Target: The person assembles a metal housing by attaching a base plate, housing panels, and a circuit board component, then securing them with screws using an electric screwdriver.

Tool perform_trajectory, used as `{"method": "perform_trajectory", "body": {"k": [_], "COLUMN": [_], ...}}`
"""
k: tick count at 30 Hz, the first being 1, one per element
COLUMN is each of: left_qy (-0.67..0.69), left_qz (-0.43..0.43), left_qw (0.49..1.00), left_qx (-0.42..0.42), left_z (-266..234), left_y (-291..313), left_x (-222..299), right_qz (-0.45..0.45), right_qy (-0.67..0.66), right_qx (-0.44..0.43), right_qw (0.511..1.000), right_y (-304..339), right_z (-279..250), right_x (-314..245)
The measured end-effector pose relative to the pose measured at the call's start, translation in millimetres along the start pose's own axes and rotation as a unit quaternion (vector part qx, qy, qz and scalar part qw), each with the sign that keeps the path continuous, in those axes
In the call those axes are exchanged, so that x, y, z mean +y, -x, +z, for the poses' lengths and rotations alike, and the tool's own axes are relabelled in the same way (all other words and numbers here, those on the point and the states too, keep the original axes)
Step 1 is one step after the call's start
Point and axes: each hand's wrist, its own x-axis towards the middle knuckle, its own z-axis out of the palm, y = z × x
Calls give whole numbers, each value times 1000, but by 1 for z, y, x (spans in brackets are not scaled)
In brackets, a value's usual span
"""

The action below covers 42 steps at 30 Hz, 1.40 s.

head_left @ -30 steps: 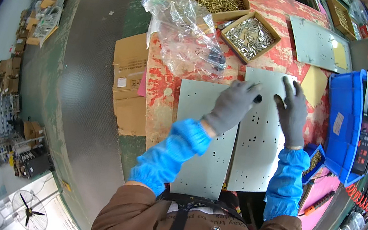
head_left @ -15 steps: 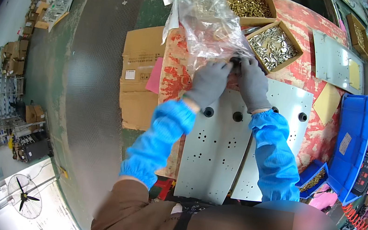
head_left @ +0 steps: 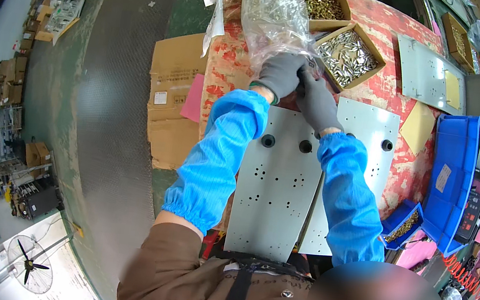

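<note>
My left hand (head_left: pixel 281 75), in a grey glove, is closed at the near end of a clear plastic bag (head_left: pixel 274 17), its fingers curled over the film. My right hand (head_left: pixel 318 103), gloved alike, meets it with closed fingertips; whatever lies between them is hidden. Just below the hands lies a grey metal plate (head_left: pixel 275 179) with many small holes. Two round black knobs, a left one (head_left: pixel 267 141) and a right one (head_left: pixel 306 146), stand on it. A second metal plate (head_left: pixel 373 116) lies to its right, partly under my right arm, with another black knob (head_left: pixel 387 145).
Beyond the hands stand a box of silver pins (head_left: pixel 348 58) and a box of brass-coloured parts (head_left: pixel 316 0). A blue bin (head_left: pixel 450 179) and a small blue tray (head_left: pixel 401 225) are on the right. Flattened cardboard (head_left: pixel 167 100) lies left of the red worn table (head_left: pixel 228 62).
My hands have drawn together over the near end of the bag, the left moving up and right. The black piece seen between them before is now hidden. The bag is more bunched.
</note>
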Motion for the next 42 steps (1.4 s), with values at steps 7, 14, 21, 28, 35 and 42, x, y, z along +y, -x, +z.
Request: {"method": "perform_trajectory", "body": {"k": [7, 14, 21, 28, 35, 42], "left_qy": [130, 253, 33, -67, -79, 284], "left_qz": [-43, 42, 87, 106, 122, -178], "left_qw": [991, 960, 996, 992, 983, 931], "left_qx": [-6, 109, -9, 21, 111, 146], "left_z": [-20, -56, 4, 34, -2, 41], "left_y": [40, 161, 356, 360, 277, 92], "left_x": [-25, 24, 72, 73, 105, 136], "right_qz": [81, 51, 80, 0, 15, 44], "right_qy": [-405, -485, -190, 137, 156, -14], "right_qx": [-38, 85, 111, 276, 202, 277], "right_qw": [910, 869, 972, 951, 967, 960], "right_y": [-3, 107, 290, 325, 330, 328], "right_z": [-25, -83, -53, -9, -5, -20], "right_x": [13, 35, 38, 52, 66, 58]}}
